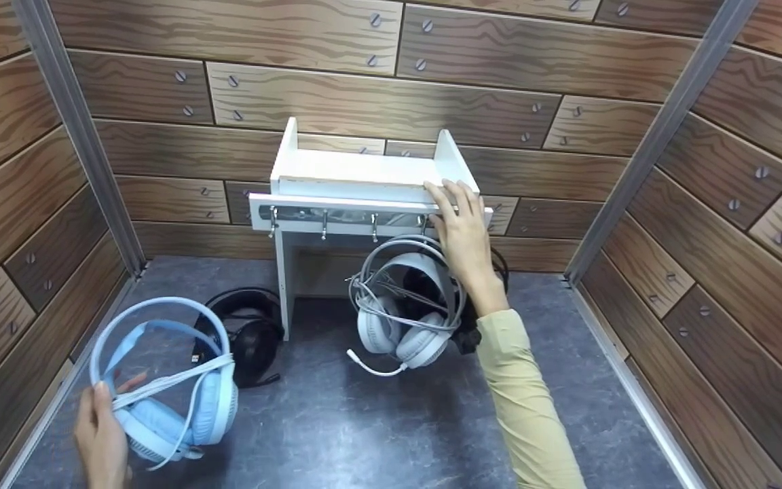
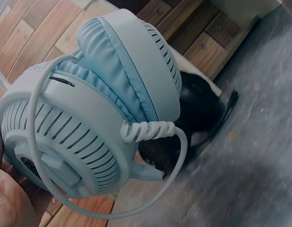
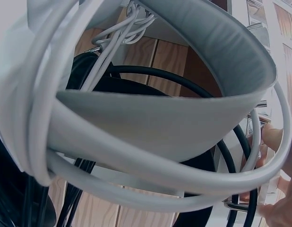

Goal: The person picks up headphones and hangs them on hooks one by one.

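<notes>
On the left, my left hand grips a light blue headset by its side, with a pale cable wrapped across it. Its ear cups fill much of the left wrist view. My right hand rests against the front rail of a white rack, fingers extended over the top edge, thumb near a hook. Just below that hand a white headset hangs from the rail, its cable coiled round it. The right wrist view shows its headband close up beside the fingers.
A black headset stands by the rack's left leg. Another black headset is partly hidden behind the white one. More metal hooks line the rail. Wood-patterned walls enclose the dark floor.
</notes>
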Available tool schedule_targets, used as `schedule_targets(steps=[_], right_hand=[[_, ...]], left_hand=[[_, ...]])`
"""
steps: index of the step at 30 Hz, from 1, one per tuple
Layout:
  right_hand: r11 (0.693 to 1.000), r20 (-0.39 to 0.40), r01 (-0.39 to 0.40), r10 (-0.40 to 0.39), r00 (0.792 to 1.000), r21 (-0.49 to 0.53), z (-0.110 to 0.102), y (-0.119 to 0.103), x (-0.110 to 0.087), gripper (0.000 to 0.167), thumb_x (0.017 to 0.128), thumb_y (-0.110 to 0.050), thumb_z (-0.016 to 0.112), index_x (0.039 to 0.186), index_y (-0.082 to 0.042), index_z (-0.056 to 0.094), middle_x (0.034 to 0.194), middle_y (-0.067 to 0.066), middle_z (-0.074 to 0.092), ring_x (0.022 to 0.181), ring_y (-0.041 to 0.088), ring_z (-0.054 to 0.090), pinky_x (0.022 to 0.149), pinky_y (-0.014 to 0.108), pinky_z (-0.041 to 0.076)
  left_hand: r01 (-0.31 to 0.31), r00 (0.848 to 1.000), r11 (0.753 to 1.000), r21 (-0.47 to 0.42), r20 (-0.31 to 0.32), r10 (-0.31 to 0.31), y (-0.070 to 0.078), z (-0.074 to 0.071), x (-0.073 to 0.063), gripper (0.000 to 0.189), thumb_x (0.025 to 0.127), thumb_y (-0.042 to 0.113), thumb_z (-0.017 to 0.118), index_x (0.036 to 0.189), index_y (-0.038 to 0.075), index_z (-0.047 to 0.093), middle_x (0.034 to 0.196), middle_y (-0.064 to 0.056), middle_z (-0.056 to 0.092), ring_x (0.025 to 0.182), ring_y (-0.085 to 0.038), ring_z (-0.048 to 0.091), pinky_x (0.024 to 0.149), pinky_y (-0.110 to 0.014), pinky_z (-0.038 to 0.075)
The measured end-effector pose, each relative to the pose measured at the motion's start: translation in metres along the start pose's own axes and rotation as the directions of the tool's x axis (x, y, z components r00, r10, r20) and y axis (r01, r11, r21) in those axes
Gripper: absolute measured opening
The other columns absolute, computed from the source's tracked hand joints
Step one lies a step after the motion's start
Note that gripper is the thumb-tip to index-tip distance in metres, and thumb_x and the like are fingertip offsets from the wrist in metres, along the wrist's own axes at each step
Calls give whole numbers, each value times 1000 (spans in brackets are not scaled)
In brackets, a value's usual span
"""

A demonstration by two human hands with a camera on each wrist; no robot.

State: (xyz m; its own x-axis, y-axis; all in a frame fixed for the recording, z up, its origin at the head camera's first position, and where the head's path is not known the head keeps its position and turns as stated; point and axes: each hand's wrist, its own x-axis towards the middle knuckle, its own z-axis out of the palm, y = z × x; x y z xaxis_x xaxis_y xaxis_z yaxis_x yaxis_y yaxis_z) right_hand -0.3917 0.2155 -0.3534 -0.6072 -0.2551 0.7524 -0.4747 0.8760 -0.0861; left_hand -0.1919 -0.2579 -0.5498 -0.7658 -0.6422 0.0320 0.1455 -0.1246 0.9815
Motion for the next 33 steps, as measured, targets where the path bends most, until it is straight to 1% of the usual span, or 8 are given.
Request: schedule_targets(steps=[6, 10, 14, 18, 24, 27, 31, 33], right_hand=[[1000, 2, -2, 2, 1000, 1, 0, 1, 0, 51, 99, -16, 62, 149, -22, 51, 148, 13, 49, 143, 34, 36, 122, 58, 21], [1000, 0, 0, 0, 1000, -8, -1, 1, 0, 51, 99, -17, 61, 149, -21, 51, 147, 14, 49, 144, 34, 36, 123, 56, 20], [1000, 1, 5, -5, 1000, -10, 0, 1, 0, 51, 99, -17, 61, 149, -21, 51, 147, 14, 49, 143, 35, 36, 123, 55, 21], [1000, -4, 4, -4, 1000, -3, 0, 0, -1, 50, 99, -17, 62, 148, -22, 52, 147, 13, 49, 143, 35, 36, 122, 57, 22], [1000, -13, -1, 1, 1000, 11, 0, 0, -1, 50, 99, -16, 62, 148, -23, 52, 147, 13, 49, 143, 34, 37, 121, 58, 22], [1000, -10, -2, 2, 1000, 9, 0, 0, -1, 50, 99, -17, 62, 148, -23, 52, 147, 13, 49, 143, 34, 36, 122, 55, 22], [1000, -6, -3, 3, 1000, 8, 0, -1, -1, 50, 99, -17, 62, 148, -23, 52, 148, 13, 49, 143, 33, 36, 123, 49, 22], [1000, -10, -2, 2, 1000, 9, -1, -1, -1, 50, 99, -17, 62, 147, -22, 53, 147, 13, 50, 143, 34, 37, 123, 49, 23]], left_hand=[[-20, 998, 999, -25, 66, 22, 4, 16, -8, 33, 109, 37, 39, 122, 17, 62, 96, 19, 76, 101, 3, 62, 85, -18, 36], [-61, 993, 998, -20, 98, 63, 5, 26, -12, 33, 109, 34, 40, 120, 13, 63, 97, 17, 77, 103, 3, 62, 88, -17, 36], [-100, 987, 995, -32, 124, 103, 5, 35, -16, 32, 110, 30, 40, 117, 10, 64, 95, 17, 76, 100, 2, 64, 87, -17, 39], [-124, 983, 992, 1, 137, 123, 5, 43, -19, 32, 110, 30, 40, 113, 8, 63, 95, 17, 76, 98, 2, 65, 87, -15, 40], [-148, 976, 985, 91, 172, 130, 5, 56, -21, 39, 110, 34, 37, 118, 4, 61, 100, 16, 76, 103, 6, 63, 89, -13, 40], [-155, 974, 985, 82, 182, 138, 4, 61, -23, 39, 111, 31, 37, 118, 2, 62, 99, 12, 77, 103, 5, 63, 90, -13, 39], [-158, 971, 984, 79, 192, 141, 1, 67, -24, 39, 111, 29, 36, 115, 1, 62, 94, 9, 77, 99, 1, 63, 88, -14, 40], [-159, 971, 983, 89, 194, 139, 1, 69, -24, 39, 111, 30, 36, 114, 1, 62, 93, 9, 76, 97, 0, 63, 86, -15, 40]])
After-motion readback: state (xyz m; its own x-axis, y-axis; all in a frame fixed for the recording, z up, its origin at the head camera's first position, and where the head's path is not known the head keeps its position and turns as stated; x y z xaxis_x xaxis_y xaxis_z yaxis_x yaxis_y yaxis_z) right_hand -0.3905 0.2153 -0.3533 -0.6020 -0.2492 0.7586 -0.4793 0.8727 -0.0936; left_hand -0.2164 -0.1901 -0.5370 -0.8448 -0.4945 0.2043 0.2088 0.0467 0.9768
